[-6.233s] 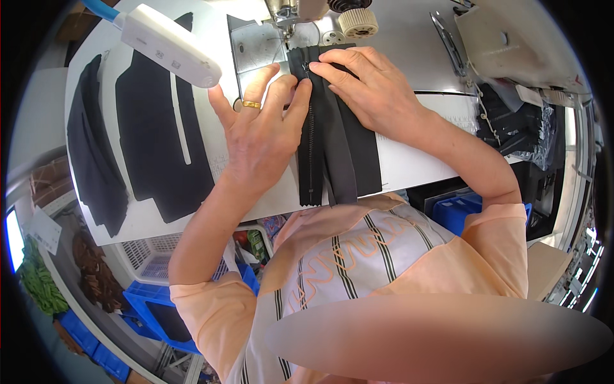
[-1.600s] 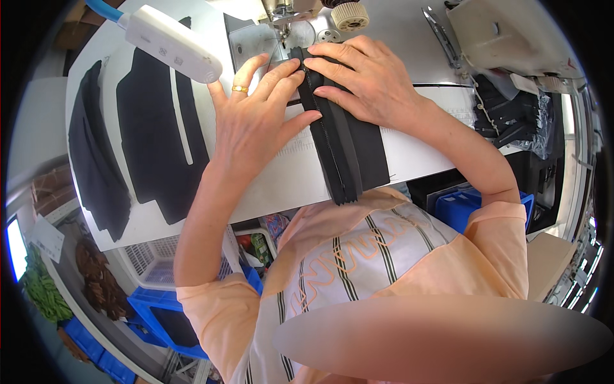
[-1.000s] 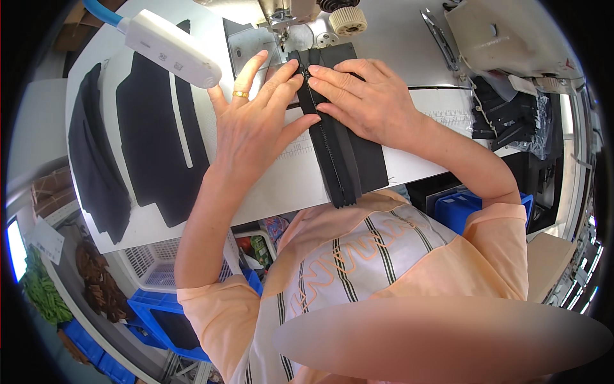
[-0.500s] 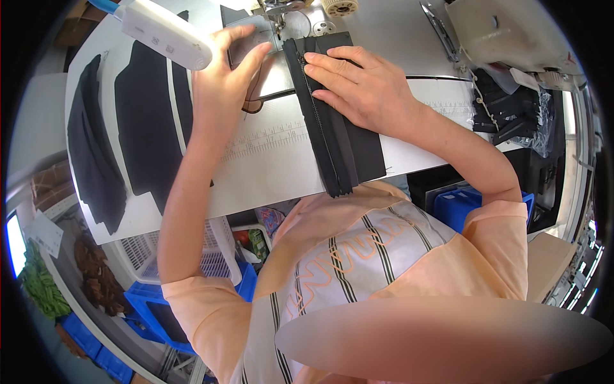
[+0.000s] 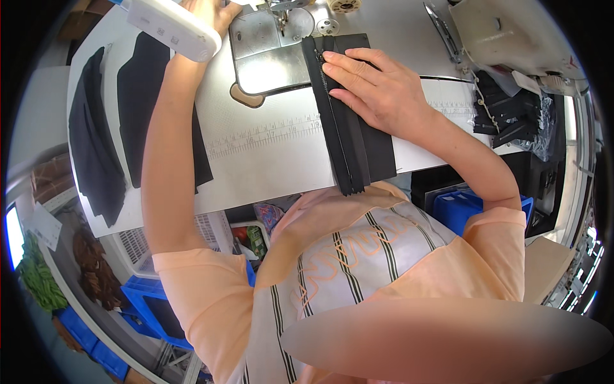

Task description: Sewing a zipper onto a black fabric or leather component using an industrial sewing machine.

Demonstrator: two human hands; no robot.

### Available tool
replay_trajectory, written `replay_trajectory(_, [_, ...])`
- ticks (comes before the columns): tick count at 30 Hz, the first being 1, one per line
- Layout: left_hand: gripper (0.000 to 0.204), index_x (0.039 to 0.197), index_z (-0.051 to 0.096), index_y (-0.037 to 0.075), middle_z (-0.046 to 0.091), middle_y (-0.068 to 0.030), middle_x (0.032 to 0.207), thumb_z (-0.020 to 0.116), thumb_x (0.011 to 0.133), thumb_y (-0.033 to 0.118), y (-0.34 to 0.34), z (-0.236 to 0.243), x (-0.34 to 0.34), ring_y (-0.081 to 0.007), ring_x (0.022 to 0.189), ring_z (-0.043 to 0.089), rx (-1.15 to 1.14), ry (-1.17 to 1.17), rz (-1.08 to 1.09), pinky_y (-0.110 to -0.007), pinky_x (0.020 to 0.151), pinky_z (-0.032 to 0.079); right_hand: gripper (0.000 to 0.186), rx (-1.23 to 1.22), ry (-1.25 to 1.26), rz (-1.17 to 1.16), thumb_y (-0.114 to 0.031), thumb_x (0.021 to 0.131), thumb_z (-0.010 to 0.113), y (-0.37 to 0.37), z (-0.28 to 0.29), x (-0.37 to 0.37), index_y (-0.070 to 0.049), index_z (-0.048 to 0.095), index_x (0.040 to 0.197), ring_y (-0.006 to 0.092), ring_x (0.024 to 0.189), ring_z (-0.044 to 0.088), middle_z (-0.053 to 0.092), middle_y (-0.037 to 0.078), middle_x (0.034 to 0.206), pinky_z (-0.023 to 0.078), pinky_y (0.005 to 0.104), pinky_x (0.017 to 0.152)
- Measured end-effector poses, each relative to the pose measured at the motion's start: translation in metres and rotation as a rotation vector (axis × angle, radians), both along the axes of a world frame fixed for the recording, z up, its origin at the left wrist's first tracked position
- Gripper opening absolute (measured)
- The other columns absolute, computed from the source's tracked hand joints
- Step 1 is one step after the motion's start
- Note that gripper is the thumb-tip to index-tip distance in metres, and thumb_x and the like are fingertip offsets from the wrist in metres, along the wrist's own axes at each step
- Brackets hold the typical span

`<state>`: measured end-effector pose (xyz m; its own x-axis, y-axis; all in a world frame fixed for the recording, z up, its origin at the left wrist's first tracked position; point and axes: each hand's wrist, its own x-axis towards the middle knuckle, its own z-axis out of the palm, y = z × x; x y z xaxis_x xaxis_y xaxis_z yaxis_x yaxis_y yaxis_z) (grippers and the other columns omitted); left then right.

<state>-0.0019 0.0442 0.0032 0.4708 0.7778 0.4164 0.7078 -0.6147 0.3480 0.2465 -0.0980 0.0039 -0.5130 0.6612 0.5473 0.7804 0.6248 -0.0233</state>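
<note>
My right hand (image 5: pixel 377 86) lies flat, fingers stretched out, on a black fabric piece (image 5: pixel 377 153) with a zipper (image 5: pixel 334 121) along its left side. This piece lies on the white table, right of the sewing machine's metal bed plate (image 5: pixel 265 64). The machine's presser foot (image 5: pixel 281 22) stands at the top, beyond the fabric's upper end. At the top edge, my left hand (image 5: pixel 211 14) is left of the machine. A white oblong device (image 5: pixel 173 29) covers part of it and the frame cuts off its fingers, so any grip is hidden.
Black cut panels (image 5: pixel 99 141) (image 5: pixel 144 96) lie on the left of the table. Metal tweezers (image 5: pixel 441 32) lie at the upper right, above a heap of black zippers (image 5: pixel 505 105). A white basket (image 5: pixel 134 246) and blue crates (image 5: pixel 150 297) stand below the table's left edge.
My left hand has moved up and left, away from the presser foot, baring the metal plate. The zippered fabric and my right hand have shifted slightly right.
</note>
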Motion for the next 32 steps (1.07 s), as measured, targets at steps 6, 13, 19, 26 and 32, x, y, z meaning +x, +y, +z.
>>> replay_trajectory(6, [0.022, 0.095, 0.069, 0.003, 0.066, -0.0131, 0.092, 0.069, 0.083, 0.021, -0.001, 0.001, -0.011, -0.0275, 0.091, 0.061, 0.098, -0.063, -0.018, -0.037, 0.083, 0.046, 0.029, 0.003, -0.003, 0.002, -0.027, 0.084, 0.071, 0.0, 0.002, 0.001, -0.011, 0.068, 0.108, 0.0183, 0.101, 0.061, 0.066, -0.001, 0.118, 0.055, 0.0293, 0.076])
replay_trajectory(13, [0.021, 0.1, 0.069, 0.001, 0.066, -0.0132, 0.09, 0.067, 0.087, 0.017, -0.01, 0.009, -0.029, -0.0268, 0.084, 0.063, 0.23, -0.123, -0.004, -0.036, 0.08, 0.047, 0.031, -0.021, 0.004, 0.038, -0.026, 0.084, 0.072, 0.0, 0.0, -0.008, -0.012, 0.067, 0.111, 0.0189, 0.102, 0.061, 0.066, -0.001, 0.119, 0.055, 0.0301, 0.077])
replay_trajectory(19, [0.041, 0.122, 0.066, 0.013, 0.062, -0.0071, 0.13, 0.071, 0.085, 0.03, -0.174, 0.07, -0.087, -0.0264, 0.126, 0.054, -0.222, 0.389, 0.104, -0.056, 0.111, 0.026, 0.032, -0.012, -0.012, -0.024, -0.026, 0.083, 0.072, -0.002, -0.001, 0.003, -0.012, 0.067, 0.111, 0.0187, 0.103, 0.061, 0.066, -0.002, 0.118, 0.055, 0.0286, 0.077])
replay_trajectory(26, [0.059, 0.131, 0.06, 0.013, 0.055, -0.0058, 0.139, 0.076, 0.079, 0.034, -0.187, 0.037, -0.135, -0.0245, 0.133, 0.047, -0.205, 0.443, 0.188, -0.054, 0.115, 0.021, 0.032, 0.003, -0.023, -0.002, -0.027, 0.083, 0.072, 0.002, 0.002, -0.004, -0.013, 0.067, 0.111, 0.0166, 0.103, 0.061, 0.066, -0.002, 0.119, 0.055, 0.0263, 0.077])
replay_trajectory(32, [0.055, 0.131, 0.059, 0.013, 0.054, -0.0081, 0.14, 0.074, 0.082, 0.032, -0.174, 0.045, -0.139, -0.0276, 0.128, 0.052, -0.224, 0.457, 0.082, -0.058, 0.111, 0.025, 0.031, -0.012, -0.06, -0.031, -0.026, 0.083, 0.071, 0.001, -0.001, -0.002, -0.016, 0.067, 0.112, 0.0155, 0.107, 0.061, 0.065, -0.005, 0.123, 0.055, 0.0254, 0.078])
